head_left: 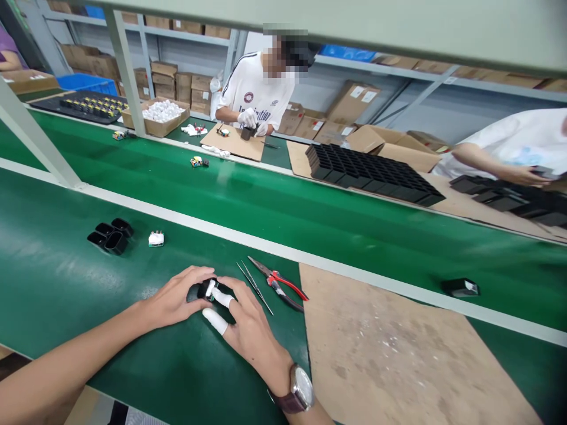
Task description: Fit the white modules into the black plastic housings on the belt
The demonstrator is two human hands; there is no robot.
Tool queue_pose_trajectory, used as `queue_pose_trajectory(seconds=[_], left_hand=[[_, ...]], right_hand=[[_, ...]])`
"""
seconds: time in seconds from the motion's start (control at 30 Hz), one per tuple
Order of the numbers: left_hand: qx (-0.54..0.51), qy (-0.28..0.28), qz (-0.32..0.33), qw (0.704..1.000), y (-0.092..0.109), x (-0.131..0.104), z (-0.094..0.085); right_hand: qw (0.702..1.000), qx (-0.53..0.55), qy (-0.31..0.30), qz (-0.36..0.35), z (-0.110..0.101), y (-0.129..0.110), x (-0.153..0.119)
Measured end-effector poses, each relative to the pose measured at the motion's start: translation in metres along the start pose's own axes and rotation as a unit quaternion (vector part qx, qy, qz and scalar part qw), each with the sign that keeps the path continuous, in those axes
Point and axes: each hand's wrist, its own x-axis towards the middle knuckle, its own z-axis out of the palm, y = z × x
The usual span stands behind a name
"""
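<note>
A small black plastic housing (204,290) is held just above or on the green workbench (177,366), in front of the wearer, between the thumb and fingers of the left hand (182,299), which is closed around it with only the housing's width left in the grip. The right hand (253,330) is opened out: its index finger, covered by a white finger cot (222,297), is laid on the white-topped circuit board (211,287) at the housing's mouth, while the thumb, likewise covered, is held apart; nothing appears to be gripped by it. The step in hand is judged to be the seating of the board in its housing, and a straight, even push is called for, with the housing braced by the left hand and the board not allowed to tilt. The mouth seems to be turned up and towards the right hand, and the long axis seems to be aimed from the left palm towards the right fingertip, though the closed end is hidden by the fingers and the exact tilt cannot be told. Beyond the left hand, four empty housings (114,241) are grouped mouths up beside a loose circuit board (156,238); tweezers (256,287) and red-handled long-nose pliers (280,283) are laid near the right hand
</note>
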Motion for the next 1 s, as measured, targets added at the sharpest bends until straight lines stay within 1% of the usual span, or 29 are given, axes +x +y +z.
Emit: queue_pose_trajectory(seconds=[0.07, 0.13, 0.2, 0.27, 0.33, 0.37, 0.43, 0.5, 0.57, 0.7, 0.83, 1.0], left_hand=[[-0.01, 0.01, -0.023, 1.0, -0.001, 0.001, 0.0], [-0.016, 0.01, -0.044, 0.999, -0.001, 0.002, -0.001], [-0.016, 0.001, -0.051, 0.999, -0.001, 0.002, -0.001], [-0.011, -0.004, -0.047, 0.999, -0.001, 0.001, -0.001], [-0.015, -0.006, -0.038, 0.999, -0.001, 0.0, 0.0], [-0.02, -0.005, -0.031, 0.999, -0.001, 0.0, 0.0], [-0.025, 0.002, -0.018, 1.0, -0.002, 0.001, 0.001], [-0.017, 0.013, -0.011, 1.0, -0.002, 0.002, 0.002], [-0.009, 0.017, -0.003, 1.0, -0.001, 0.003, 0.001], [-0.013, 0.0, 0.0, 1.0, 0.005, 0.005, -0.002], [-0.031, -0.008, -0.009, 0.999, 0.01, 0.007, -0.004], [-0.04, -0.009, -0.007, 0.999, 0.01, 0.007, -0.004]], right_hand=[[0.999, -0.033, 0.001, 0.006, -0.001, 0.004, -0.001], [0.994, -0.097, 0.035, 0.028, -0.004, 0.014, -0.005], [0.979, -0.183, 0.067, 0.066, -0.006, 0.029, -0.009], [0.958, -0.265, 0.062, 0.091, -0.009, 0.042, -0.014], [0.947, -0.305, 0.039, 0.092, -0.01, 0.051, -0.017], [0.949, -0.302, 0.037, 0.083, -0.01, 0.051, -0.017], [0.964, -0.254, 0.053, 0.06, -0.011, 0.046, -0.016], [0.978, -0.185, 0.084, 0.037, -0.013, 0.035, -0.012], [0.985, -0.141, 0.1, 0.014, -0.014, 0.023, -0.009], [0.983, -0.159, 0.087, -0.033, -0.018, 0.012, -0.007], [0.98, -0.182, 0.078, -0.032, -0.021, 0.013, -0.008], [0.975, -0.205, 0.075, -0.034, -0.02, 0.013, -0.008]])
